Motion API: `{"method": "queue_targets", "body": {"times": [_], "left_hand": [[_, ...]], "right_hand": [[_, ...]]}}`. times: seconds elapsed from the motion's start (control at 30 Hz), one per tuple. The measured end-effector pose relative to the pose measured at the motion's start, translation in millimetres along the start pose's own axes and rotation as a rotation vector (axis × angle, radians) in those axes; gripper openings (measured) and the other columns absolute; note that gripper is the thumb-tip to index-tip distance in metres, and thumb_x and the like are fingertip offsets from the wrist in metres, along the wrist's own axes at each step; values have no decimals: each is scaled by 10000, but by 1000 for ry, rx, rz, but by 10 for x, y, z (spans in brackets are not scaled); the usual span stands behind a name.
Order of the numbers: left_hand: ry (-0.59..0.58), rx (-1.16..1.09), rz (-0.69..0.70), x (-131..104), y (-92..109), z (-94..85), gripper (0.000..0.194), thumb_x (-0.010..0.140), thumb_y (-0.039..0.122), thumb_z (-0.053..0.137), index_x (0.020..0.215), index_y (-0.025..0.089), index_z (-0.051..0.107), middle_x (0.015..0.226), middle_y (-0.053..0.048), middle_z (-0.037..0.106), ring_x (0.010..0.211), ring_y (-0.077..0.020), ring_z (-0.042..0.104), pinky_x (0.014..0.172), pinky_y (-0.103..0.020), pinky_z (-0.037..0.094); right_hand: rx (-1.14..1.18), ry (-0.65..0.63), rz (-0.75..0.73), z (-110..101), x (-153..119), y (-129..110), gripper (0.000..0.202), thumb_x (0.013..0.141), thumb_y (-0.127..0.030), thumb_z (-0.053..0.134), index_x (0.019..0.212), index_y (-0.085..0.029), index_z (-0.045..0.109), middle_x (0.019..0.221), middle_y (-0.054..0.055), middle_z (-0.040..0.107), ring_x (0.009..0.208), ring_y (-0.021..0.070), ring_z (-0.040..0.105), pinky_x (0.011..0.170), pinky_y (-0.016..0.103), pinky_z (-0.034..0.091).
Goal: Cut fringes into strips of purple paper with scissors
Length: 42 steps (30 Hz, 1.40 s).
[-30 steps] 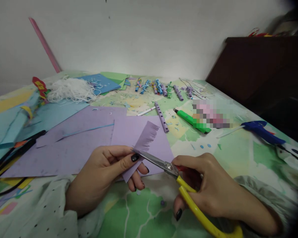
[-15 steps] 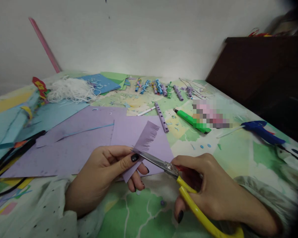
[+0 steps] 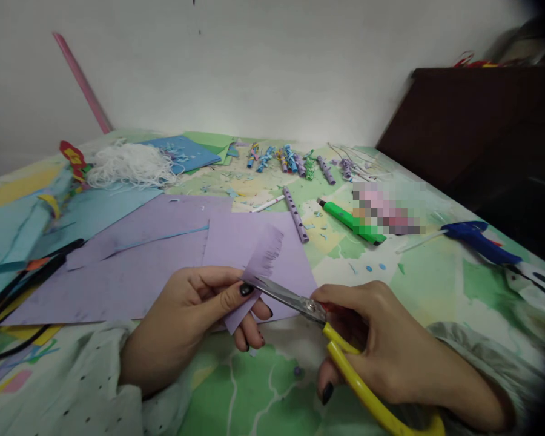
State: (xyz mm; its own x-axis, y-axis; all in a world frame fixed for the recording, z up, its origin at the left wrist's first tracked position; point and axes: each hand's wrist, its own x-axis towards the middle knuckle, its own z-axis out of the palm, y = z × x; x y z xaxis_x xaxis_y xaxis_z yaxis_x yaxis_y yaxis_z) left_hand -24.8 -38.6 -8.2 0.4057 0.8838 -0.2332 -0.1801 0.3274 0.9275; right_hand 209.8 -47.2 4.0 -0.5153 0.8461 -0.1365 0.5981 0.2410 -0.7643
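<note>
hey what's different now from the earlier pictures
The purple strip's fringed end has tipped slightly left. Nothing was grabbed or released: the left hand still holds the strip, the right hand the scissors. The glue gun and yarn stayed put.

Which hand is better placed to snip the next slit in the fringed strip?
The right hand, I'd judge: it holds the yellow-handled scissors, blades at the fringed purple paper strip, while the left hand pinches that strip.
</note>
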Motion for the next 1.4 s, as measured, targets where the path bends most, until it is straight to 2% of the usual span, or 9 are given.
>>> {"method": "queue_targets", "body": {"times": [0.13,0.3,0.67,0.87,1.17,1.4], "left_hand": [[1,-10,0,-6,-2,1,175,819,280,695,717,156,762,551,-29,720,478,-95,646,479,-126,495],[-5,-8,0,-13,-4,-7,188,827,299,687,722,161,762,566,-30,725,482,-95,647,483,-129,498],[19,-11,-12,-14,-1,5,202,804,311,710,700,143,757,544,-39,719,464,-95,638,472,-130,492],[5,3,-12,-5,-15,-7,197,825,299,689,717,150,760,563,-34,724,471,-93,646,477,-127,501],[15,-6,-8,-25,-16,-8,183,831,275,682,723,151,760,590,-40,729,484,-102,656,480,-137,511],[0,-13,-3,-4,-10,-6,176,822,276,694,719,148,758,576,-33,728,482,-97,656,480,-127,512]], "right_hand": [[14,2,-2,1,13,-2,374,647,-374,822,659,-194,494,508,-95,341,480,75,266,401,203,192],[12,22,-1,3,10,12,355,639,-309,826,632,-194,491,484,-104,295,464,71,236,391,199,176],[-22,31,0,-12,13,6,375,620,-350,838,615,-196,497,485,-101,286,464,76,238,390,211,170],[-38,43,-5,-11,-5,20,339,622,-305,827,616,-197,505,486,-103,278,464,75,233,394,211,165],[-36,36,10,-9,4,0,358,616,-341,837,615,-195,510,493,-100,277,467,76,231,394,212,166],[-38,44,19,-18,-5,9,352,604,-309,838,614,-195,505,488,-103,269,469,74,224,388,205,168]]}}
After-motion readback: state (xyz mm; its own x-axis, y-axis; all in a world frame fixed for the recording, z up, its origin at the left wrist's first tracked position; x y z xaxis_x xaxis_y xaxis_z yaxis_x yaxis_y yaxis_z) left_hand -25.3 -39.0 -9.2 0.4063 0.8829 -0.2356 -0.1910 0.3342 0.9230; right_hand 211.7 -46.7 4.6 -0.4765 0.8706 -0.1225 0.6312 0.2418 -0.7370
